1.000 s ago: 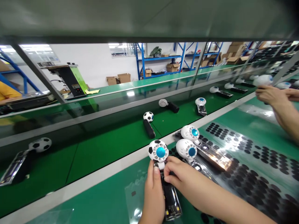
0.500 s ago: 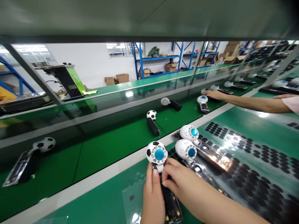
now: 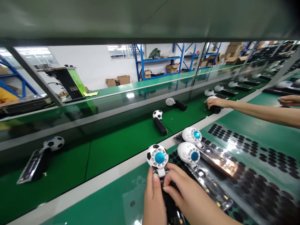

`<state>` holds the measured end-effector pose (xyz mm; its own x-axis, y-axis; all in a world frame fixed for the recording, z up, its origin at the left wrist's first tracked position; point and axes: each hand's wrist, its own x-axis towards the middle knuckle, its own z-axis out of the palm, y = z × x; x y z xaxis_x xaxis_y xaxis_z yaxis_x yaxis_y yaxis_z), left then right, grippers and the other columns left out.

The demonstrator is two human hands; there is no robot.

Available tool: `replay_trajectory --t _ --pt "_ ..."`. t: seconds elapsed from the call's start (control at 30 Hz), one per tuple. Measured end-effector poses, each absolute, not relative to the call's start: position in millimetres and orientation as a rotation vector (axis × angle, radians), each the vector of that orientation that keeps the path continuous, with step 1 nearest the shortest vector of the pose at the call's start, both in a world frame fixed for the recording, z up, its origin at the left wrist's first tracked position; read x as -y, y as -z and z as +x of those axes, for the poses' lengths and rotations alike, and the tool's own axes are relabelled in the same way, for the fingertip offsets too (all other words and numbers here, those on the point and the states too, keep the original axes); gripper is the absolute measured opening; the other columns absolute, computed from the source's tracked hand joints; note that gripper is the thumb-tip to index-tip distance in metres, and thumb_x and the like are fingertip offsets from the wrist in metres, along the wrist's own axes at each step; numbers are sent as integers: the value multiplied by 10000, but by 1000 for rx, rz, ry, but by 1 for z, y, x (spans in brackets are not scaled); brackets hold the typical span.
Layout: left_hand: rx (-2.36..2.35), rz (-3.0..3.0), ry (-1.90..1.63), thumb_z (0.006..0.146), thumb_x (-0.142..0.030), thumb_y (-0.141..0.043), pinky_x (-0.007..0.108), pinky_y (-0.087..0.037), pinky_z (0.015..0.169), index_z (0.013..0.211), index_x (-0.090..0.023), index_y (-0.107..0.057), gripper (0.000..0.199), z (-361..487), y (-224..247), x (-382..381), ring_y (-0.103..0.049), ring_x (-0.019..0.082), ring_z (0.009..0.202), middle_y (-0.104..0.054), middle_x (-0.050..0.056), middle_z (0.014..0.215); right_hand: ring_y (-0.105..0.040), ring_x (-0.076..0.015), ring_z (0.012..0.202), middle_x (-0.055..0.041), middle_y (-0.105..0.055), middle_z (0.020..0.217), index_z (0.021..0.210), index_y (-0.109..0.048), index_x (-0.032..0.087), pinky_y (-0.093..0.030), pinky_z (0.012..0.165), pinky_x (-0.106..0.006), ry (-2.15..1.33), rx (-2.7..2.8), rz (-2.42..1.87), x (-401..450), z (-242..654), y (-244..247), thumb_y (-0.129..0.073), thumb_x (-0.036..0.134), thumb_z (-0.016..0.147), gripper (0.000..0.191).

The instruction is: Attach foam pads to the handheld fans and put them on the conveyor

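Note:
A handheld fan (image 3: 157, 156) with a football-patterned head, a blue centre disc and a dark see-through handle stands just in front of me. My left hand (image 3: 155, 195) is closed around the left side of its handle, the thumb below the white neck. My right hand (image 3: 181, 187) is closed at the handle's right side, thumb and forefinger pinched together against it. Whether a small piece sits in that pinch is hidden. Right beside it lie two white-headed fans (image 3: 188, 153) with clear handles, on a sheet of round black stickers (image 3: 248, 175).
A green conveyor belt (image 3: 70, 184) runs past a pale rail (image 3: 98, 182), carrying several fans, including a football-patterned one (image 3: 160, 125). At right, a co-worker's hand (image 3: 217, 102) touches a fan on the belt. A metal shelf (image 3: 150, 22) hangs overhead.
The fans on the belt have shifted to the right. The co-worker's hand has moved a little nearer and now covers a fan. My hands stay on the same fan, almost unmoved.

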<state>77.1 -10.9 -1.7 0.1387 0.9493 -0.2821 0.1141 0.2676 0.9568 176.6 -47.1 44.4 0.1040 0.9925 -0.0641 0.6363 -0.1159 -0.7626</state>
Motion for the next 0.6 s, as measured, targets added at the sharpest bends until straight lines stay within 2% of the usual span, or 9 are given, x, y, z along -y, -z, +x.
replay_trajectory --t 0.1,0.17,0.27,0.33,0.43,0.6 --pt "-1285 1127 -853 829 -493 -316 327 -263 1034 1236 -205 -459 519 76 4 10 -343 216 1255 -455 52 1331 -509 -171 1016 -1 -491 1168 716 -490 233 -397 857 -318 -812 1510 -1803 47 176 -38 -453 136 768 116" --pt "-1278 1113 -863 825 -509 -308 335 -272 1031 1238 -205 -458 534 76 6 9 -361 224 1244 -470 54 1319 -514 -173 1028 -11 -524 1146 834 -507 251 -395 880 -328 -872 1383 -1748 45 177 -33 -479 156 755 127" --pt "-1254 1057 -882 812 -540 -309 353 -293 1020 1243 -197 -452 570 76 11 9 -387 241 1225 -488 64 1301 -521 -166 1064 -48 -563 1125 1139 -388 235 -406 910 -322 -1156 1084 -1554 42 179 -29 -490 184 748 407" --pt "-1247 1005 -888 802 -556 -318 371 -291 1020 1250 -194 -442 589 77 14 10 -396 252 1217 -492 73 1294 -503 -168 1104 -72 -544 1179 1216 -327 203 -384 953 -325 -1355 969 -1417 42 180 -29 -497 206 747 499" --pt "-1264 976 -882 793 -574 -318 383 -273 1027 1265 -197 -419 613 77 16 11 -404 255 1208 -486 80 1294 -482 -174 1129 -77 -512 1236 1219 -343 190 -342 994 -336 -1437 986 -1339 43 178 -31 -523 186 723 529" --pt "-1236 1039 -879 794 -573 -316 335 -229 1046 1257 -154 -428 634 77 10 12 -350 232 1243 -445 90 1328 -496 -175 1116 -66 -533 1214 1140 -406 196 -375 969 -320 -1349 918 -1277 40 171 -25 -521 155 695 462"
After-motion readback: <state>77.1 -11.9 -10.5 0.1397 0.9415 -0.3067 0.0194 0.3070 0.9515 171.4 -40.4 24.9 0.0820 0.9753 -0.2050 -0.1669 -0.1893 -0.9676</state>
